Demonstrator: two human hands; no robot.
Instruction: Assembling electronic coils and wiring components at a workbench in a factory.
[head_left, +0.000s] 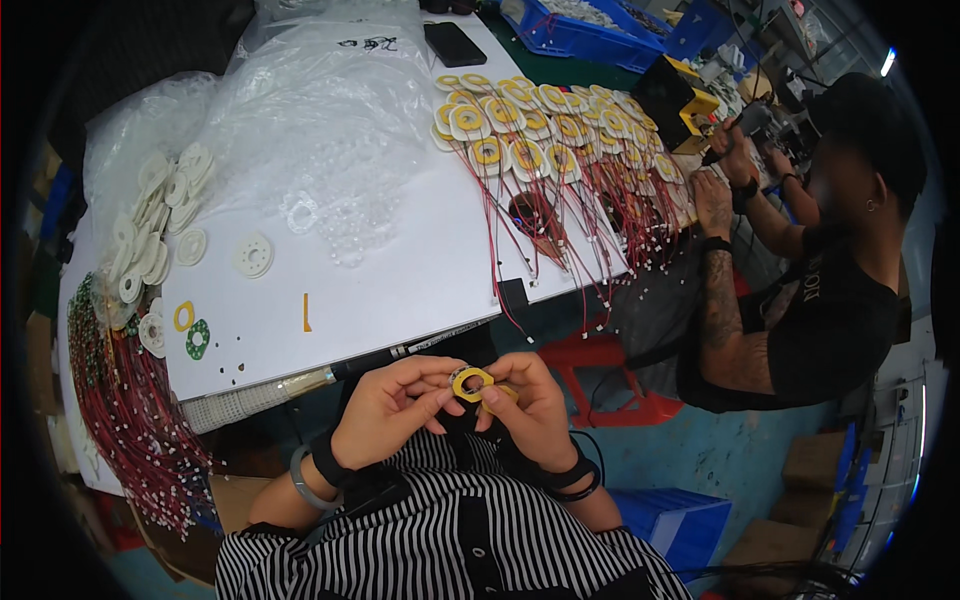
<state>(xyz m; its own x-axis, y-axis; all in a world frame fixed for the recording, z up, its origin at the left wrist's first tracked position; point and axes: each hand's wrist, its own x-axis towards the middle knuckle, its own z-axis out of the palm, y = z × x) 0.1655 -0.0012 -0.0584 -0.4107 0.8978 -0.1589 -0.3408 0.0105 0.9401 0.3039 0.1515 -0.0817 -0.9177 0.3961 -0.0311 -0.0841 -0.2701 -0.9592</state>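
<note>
Above my lap, just off the table's front edge, a small yellow ring (457, 384) is pinched between the fingertips of both hands. My left hand (390, 408) grips its left side, and my right hand (535, 412) closes on its right side, where a yellow strip or flap shows under the thumb. A darker, patterned rim is visible on the ring, too small to make out. On the table to the left lie a loose yellow ring (183, 317), a green ring-shaped circuit board (197, 347) and an orange-yellow strip (307, 313).
White plastic discs (150, 225) are heaped at the left, with bundled red wires (130, 430) hanging over the edge. Clear plastic bags (310, 110) cover the far left. Wired white-and-yellow discs (530, 125) fill the far right. A co-worker (800, 300) sits at the right; a red stool (610, 380) stands below.
</note>
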